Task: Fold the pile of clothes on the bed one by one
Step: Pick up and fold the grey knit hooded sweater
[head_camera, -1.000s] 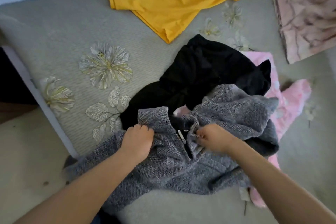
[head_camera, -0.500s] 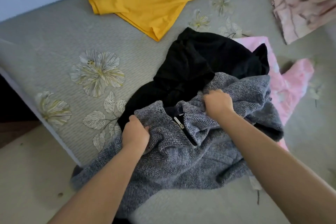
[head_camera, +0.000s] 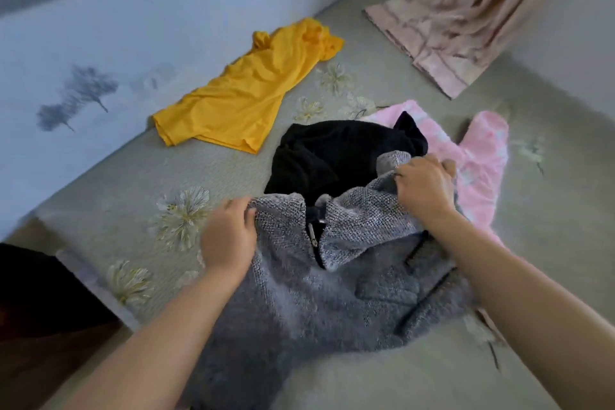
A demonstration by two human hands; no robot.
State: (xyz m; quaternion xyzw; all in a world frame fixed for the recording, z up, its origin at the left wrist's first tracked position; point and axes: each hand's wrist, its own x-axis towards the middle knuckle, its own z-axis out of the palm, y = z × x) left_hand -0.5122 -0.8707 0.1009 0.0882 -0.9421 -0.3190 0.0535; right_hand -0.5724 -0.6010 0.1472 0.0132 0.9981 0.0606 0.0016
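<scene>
Two sets of fingers are curling into the same gray sweater [head_camera: 319, 283], one at each side of its zipped collar. Those of the left hand [head_camera: 229, 236] are pinching the knit at the left shoulder, while those of the right hand [head_camera: 424, 186] are bunching the cloth at the far right, holding it slightly raised. Between the hands the short zipper [head_camera: 312, 236] is lying open at the neck. The sweater is sprawling across the near part of the bed [head_camera: 109, 196], its body trailing toward the near edge and its upper part lying over a black garment [head_camera: 332, 150]. A pink fleecy piece [head_camera: 482, 156] is spreading out to the right, partly under both, and a yellow shirt [head_camera: 253, 90] is lying apart at the far left, close to the wall. A beige blanket [head_camera: 446, 33] is sitting in the far right corner.

Judging by the grip, the person is picking the first garment off the pile and getting ready to straighten it. Next, it seems, the sweater needs lifting clear of the black garment and laying flat, sleeves out, before any fold.
</scene>
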